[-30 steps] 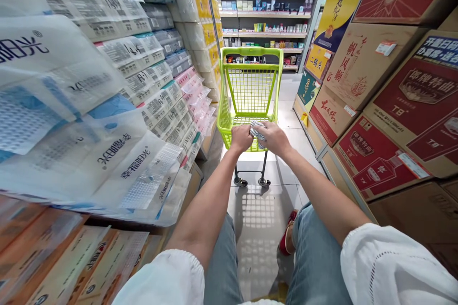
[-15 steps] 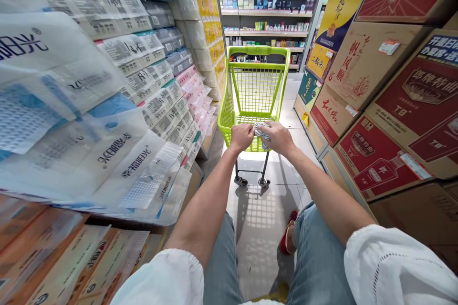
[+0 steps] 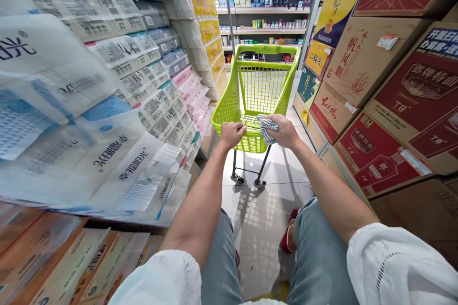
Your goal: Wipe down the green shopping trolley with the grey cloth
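A lime-green plastic shopping cart (image 3: pixel 232 100) stands in the aisle ahead of me, turned slightly, its basket showing nothing inside. My left hand (image 3: pixel 232 134) is closed round the near rim of the basket at its left part. Bunched in my right hand (image 3: pixel 284 132) is a grey-and-white striped cloth (image 3: pixel 267 128), pressed against the near rim at the right. The fingers of my right hand are partly hidden by the cloth. Below the basket are dark legs with small casters on the tiled floor.
Packs of tissue paper (image 3: pixel 139 76) are piled along the left, with yellow-and-white packs (image 3: pixel 203 5) farther back. Stacked cartons (image 3: pixel 361 57) line the right side. Shelves of small boxes and bottles (image 3: pixel 265 9) stand across the far end. My knees are close below the cart.
The cart has turned and its near rim has swung, with my left hand shifted slightly left. My right hand and the cloth have moved a little right, and more of the cloth shows.
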Tool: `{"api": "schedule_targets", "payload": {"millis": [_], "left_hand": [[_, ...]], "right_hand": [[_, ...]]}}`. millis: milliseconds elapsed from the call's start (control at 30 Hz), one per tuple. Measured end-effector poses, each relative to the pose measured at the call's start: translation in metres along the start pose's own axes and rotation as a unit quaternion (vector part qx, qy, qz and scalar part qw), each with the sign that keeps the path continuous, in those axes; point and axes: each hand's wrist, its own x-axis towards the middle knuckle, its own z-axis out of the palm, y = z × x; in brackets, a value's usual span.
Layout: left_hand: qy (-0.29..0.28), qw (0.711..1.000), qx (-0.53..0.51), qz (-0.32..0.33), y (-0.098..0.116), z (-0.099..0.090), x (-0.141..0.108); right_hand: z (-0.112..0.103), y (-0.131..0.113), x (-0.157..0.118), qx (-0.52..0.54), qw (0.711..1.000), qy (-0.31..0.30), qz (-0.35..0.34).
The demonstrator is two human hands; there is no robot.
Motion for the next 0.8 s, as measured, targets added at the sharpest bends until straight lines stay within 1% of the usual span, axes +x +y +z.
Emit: {"api": "schedule_targets", "payload": {"millis": [100, 167, 200, 267, 367, 467, 533, 633, 733, 800], "left_hand": [[0.011, 0.998, 0.029, 0.046, 0.007, -0.005, -0.002], [-0.003, 0.996, 0.033, 0.078, 0.016, -0.004, -0.003], [-0.018, 0.996, 0.032, 0.081, 0.020, -0.001, -0.003], [-0.032, 0.997, 0.020, 0.067, 0.025, 0.004, -0.004], [-0.040, 0.998, -0.009, 0.045, 0.025, 0.008, -0.006], [-0.050, 0.997, -0.035, 0.037, 0.021, 0.007, -0.008], [-0.052, 0.997, -0.053, 0.037, 0.020, 0.005, -0.008], [-0.048, 0.996, -0.069, 0.034, 0.017, 0.004, -0.008], [-0.047, 0.996, -0.066, 0.037, 0.013, 0.004, -0.008], [-0.044, 0.996, -0.059, 0.044, 0.011, 0.004, -0.009]], "right_hand": [[0.010, -0.009, -0.004, 0.010, 1.000, 0.018, -0.017], [0.019, -0.015, -0.011, 0.005, 0.999, 0.041, -0.027], [0.024, -0.017, -0.015, -0.004, 0.998, 0.053, -0.029], [0.035, -0.021, -0.024, -0.029, 0.997, 0.071, -0.031], [0.055, -0.023, -0.038, -0.066, 0.995, 0.070, -0.036], [0.076, -0.019, -0.049, -0.108, 0.993, 0.038, -0.026], [0.088, -0.013, -0.056, -0.148, 0.989, 0.004, -0.024], [0.103, -0.003, -0.069, -0.210, 0.973, -0.071, -0.059], [0.112, 0.005, -0.079, -0.247, 0.953, -0.140, -0.104], [0.110, 0.006, -0.080, -0.250, 0.949, -0.153, -0.115]]}}
